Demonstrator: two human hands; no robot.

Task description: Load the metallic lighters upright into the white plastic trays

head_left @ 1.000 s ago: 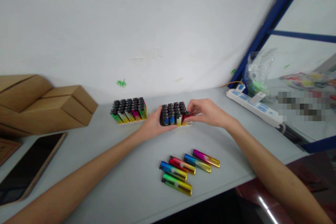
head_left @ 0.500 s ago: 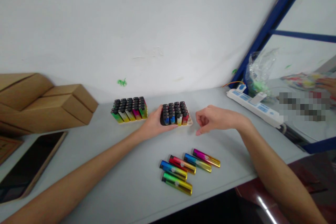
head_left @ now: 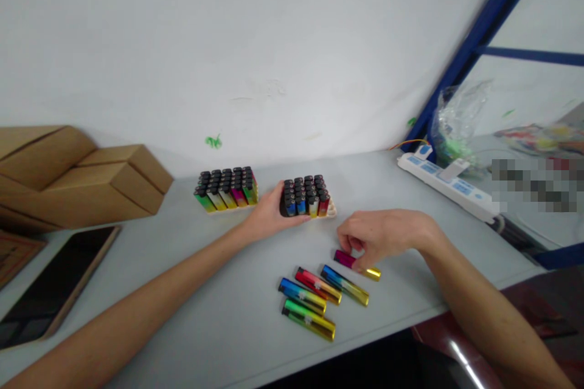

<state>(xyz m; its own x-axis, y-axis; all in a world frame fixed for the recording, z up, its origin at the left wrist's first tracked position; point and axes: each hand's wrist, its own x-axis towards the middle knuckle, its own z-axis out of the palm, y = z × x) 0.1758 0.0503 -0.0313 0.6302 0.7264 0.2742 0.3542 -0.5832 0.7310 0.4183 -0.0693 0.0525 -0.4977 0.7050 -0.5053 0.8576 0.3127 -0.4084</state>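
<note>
a single head-worn camera looks forward and down from close range across the table (head_left: 191, 310) toward the wall (head_left: 228, 42), both forearms reaching away from it, with a blue frame (head_left: 469, 55) at right.

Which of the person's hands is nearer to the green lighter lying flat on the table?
Right. The right hand rests on the magenta lighter, just beyond the green lighter; the left hand grips the tray of lighters farther back.
</note>
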